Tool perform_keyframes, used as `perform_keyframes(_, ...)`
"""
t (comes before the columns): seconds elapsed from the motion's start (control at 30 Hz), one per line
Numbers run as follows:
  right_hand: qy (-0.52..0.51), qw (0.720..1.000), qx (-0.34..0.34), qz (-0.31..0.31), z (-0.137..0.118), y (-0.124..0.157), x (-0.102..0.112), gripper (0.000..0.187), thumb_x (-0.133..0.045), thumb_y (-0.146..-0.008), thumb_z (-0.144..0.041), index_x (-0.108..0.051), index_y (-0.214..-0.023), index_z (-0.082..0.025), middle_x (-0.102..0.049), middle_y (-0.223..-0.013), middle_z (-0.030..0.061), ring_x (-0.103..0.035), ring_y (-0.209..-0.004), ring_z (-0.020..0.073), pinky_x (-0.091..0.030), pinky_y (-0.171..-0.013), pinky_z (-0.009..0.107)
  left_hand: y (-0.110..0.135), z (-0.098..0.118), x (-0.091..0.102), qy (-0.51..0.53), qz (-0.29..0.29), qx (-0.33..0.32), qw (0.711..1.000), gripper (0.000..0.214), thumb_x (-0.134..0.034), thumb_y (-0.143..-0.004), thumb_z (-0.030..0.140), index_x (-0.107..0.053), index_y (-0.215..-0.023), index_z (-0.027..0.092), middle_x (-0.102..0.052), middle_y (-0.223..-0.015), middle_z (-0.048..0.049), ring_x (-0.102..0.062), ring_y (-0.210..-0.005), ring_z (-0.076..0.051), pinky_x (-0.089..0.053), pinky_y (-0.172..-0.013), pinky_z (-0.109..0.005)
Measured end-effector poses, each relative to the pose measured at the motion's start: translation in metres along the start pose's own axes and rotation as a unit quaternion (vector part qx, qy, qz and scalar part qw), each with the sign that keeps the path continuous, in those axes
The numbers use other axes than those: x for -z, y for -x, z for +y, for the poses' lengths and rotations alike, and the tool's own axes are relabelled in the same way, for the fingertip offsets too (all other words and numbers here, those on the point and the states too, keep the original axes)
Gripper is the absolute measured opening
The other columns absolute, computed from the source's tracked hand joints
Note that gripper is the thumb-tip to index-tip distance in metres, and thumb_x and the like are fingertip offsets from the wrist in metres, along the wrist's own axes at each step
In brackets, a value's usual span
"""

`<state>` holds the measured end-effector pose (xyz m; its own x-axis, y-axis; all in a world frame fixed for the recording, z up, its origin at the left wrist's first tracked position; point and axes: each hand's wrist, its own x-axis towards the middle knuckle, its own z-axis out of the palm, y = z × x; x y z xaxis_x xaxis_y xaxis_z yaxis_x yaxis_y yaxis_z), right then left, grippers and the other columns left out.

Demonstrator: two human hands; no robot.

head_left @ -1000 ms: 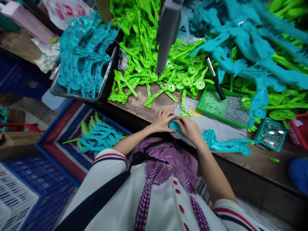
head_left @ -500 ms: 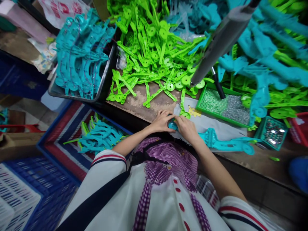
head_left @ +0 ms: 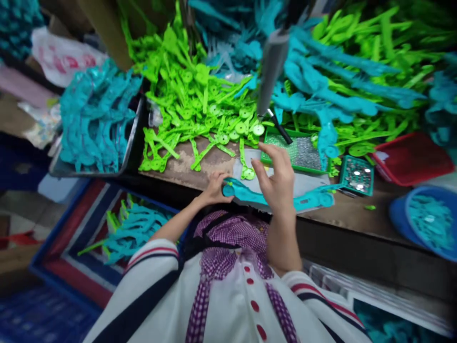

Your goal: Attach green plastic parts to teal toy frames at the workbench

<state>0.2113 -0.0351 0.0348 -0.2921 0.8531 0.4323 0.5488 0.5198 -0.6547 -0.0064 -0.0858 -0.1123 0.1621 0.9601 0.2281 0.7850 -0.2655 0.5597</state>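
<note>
My left hand (head_left: 214, 187) grips the round end of a long teal plastic piece (head_left: 250, 194) that lies across a grey mat (head_left: 314, 183) at the bench's near edge. Raised above that piece is my right hand (head_left: 276, 178), fingers spread and holding nothing. A grey hanging screwdriver (head_left: 270, 71) dangles just beyond the right hand, over a heap of green plastic parts (head_left: 193, 109). A green tray of small screws (head_left: 300, 152) sits right behind the right hand.
A metal bin of teal parts (head_left: 94, 124) stands at the left. More teal and green parts (head_left: 350, 81) are piled at the back right. A small teal box of discs (head_left: 357, 175), a red tray (head_left: 414, 159) and a blue bowl (head_left: 424, 224) sit on the right. Crates with teal parts (head_left: 132, 228) are below left.
My right hand has let go of the teal piece and lifted, fingers spread. The left hand keeps its hold. The camera has swung right and the hanging screwdriver has shifted in view.
</note>
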Motion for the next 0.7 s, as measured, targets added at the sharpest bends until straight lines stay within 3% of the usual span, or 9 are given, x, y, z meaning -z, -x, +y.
perform_keyframes(0.1,0.121,0.992,-0.027,0.02,0.025,0.028,0.059,0.045,-0.041,-0.102,-0.052,-0.054,-0.139,-0.029,-0.06,-0.133,0.0119,-0.051,-0.13,0.0309,-0.034,-0.111,0.055,0.015,-0.004,0.022,-0.032,0.076,-0.061,0.995,0.07,-0.08,-0.06,0.042,-0.056,-0.12,0.017,-0.053,-0.117,-0.0136,-0.053,-0.115,-0.033,-0.044,-0.102,-0.051)
perform_keyframes(0.2,0.251,0.965,-0.068,-0.016,0.067,0.076,0.113,0.051,-0.038,-0.101,-0.059,-0.055,-0.137,-0.028,-0.061,-0.135,0.0127,-0.051,-0.131,0.0339,-0.022,-0.115,0.061,0.017,-0.006,0.044,-0.096,0.162,-0.119,0.975,0.068,-0.079,-0.059,0.045,-0.055,-0.118,0.021,-0.052,-0.109,-0.0096,-0.055,-0.109,-0.031,-0.047,-0.099,-0.05)
perform_keyframes(0.3,0.291,0.951,-0.066,-0.078,0.1,0.108,0.151,0.057,-0.037,-0.098,-0.067,-0.056,-0.136,-0.028,-0.063,-0.134,0.0123,-0.057,-0.123,0.033,-0.027,-0.113,0.059,0.0,0.001,0.054,-0.148,0.218,-0.221,0.939,0.068,-0.081,-0.056,0.05,-0.057,-0.115,0.026,-0.05,-0.101,-0.0065,-0.055,-0.103,-0.029,-0.049,-0.094,-0.046)
perform_keyframes(0.47,0.264,0.962,-0.052,-0.035,0.125,0.119,0.19,0.056,-0.046,-0.094,-0.068,-0.06,-0.129,-0.026,-0.065,-0.127,0.0133,-0.058,-0.122,0.0319,-0.038,-0.104,0.05,-0.046,0.019,0.062,-0.15,0.238,-0.285,0.916,0.062,-0.079,-0.056,0.065,-0.061,-0.103,0.03,-0.044,-0.092,-0.0042,-0.051,-0.099,-0.027,-0.048,-0.089,-0.044)
perform_keyframes(0.6,0.227,0.965,-0.065,-0.113,0.13,0.131,0.207,0.042,-0.052,-0.093,-0.064,-0.066,-0.094,-0.025,-0.069,-0.087,0.0044,-0.065,-0.084,0.0221,-0.042,-0.088,0.042,-0.072,0.019,0.072,-0.17,0.193,-0.333,0.907,0.053,-0.08,-0.061,0.067,-0.063,-0.099,0.035,-0.047,-0.088,-0.0028,-0.053,-0.095,-0.025,-0.048,-0.089,-0.042)
perform_keyframes(0.7,0.177,0.972,-0.083,-0.13,0.128,0.147,0.204,0.038,-0.054,-0.095,-0.057,-0.062,-0.079,-0.024,-0.064,-0.075,0.0018,-0.062,-0.074,0.0188,-0.044,-0.077,0.037,-0.093,0.017,0.074,-0.199,0.178,-0.333,0.904,0.052,-0.082,-0.061,0.067,-0.063,-0.099,0.037,-0.049,-0.091,-0.0023,-0.055,-0.096,-0.025,-0.046,-0.097,-0.043)
